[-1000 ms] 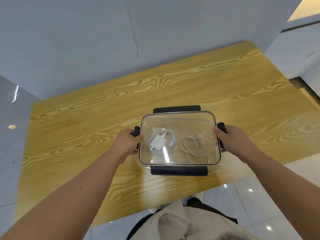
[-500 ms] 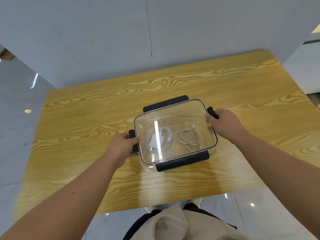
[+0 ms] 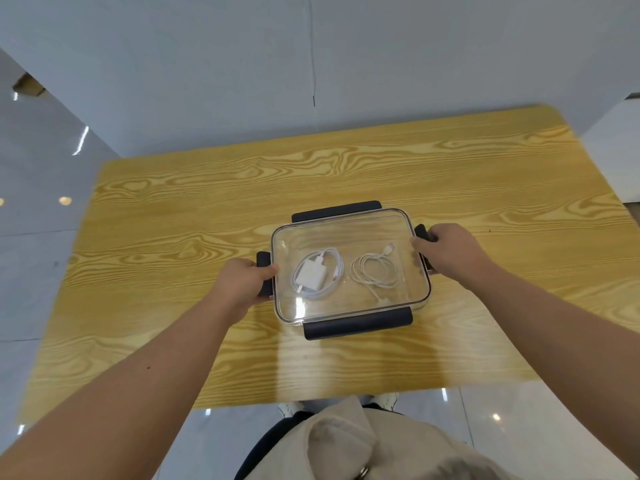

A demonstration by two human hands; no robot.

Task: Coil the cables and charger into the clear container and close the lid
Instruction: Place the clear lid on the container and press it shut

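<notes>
The clear container (image 3: 350,268) sits on the wooden surface (image 3: 173,237), slightly turned, with its see-through lid (image 3: 346,237) resting on top. Dark latch flaps stick out on all four sides: the far flap (image 3: 336,211) and the near flap (image 3: 358,323) lie free, while the two short side flaps are under the hands.

Inside, seen through the lid, the white charger (image 3: 309,273) lies toward the left hand's fingers, ringed by a coiled white cable (image 3: 334,271). A second, thinner white cable (image 3: 375,271) is looped loosely nearer the right hand's fingers, one plug end pointing to the far corner and a tail trailing toward the near edge. The two coils lie apart.

The left hand (image 3: 239,284) grips the left side flap (image 3: 264,271); its fingers are curled around the flap, thumb tip touching the lid's rim. The right hand (image 3: 450,251) is wrapped over the right side flap (image 3: 421,232), fingers bent down across it and pressed against the container's edge. Whether either flap is snapped fully shut cannot be told.

Beyond the surface stands a pale wall (image 3: 311,64), and glossy floor tiles (image 3: 34,271) show on either side.
</notes>
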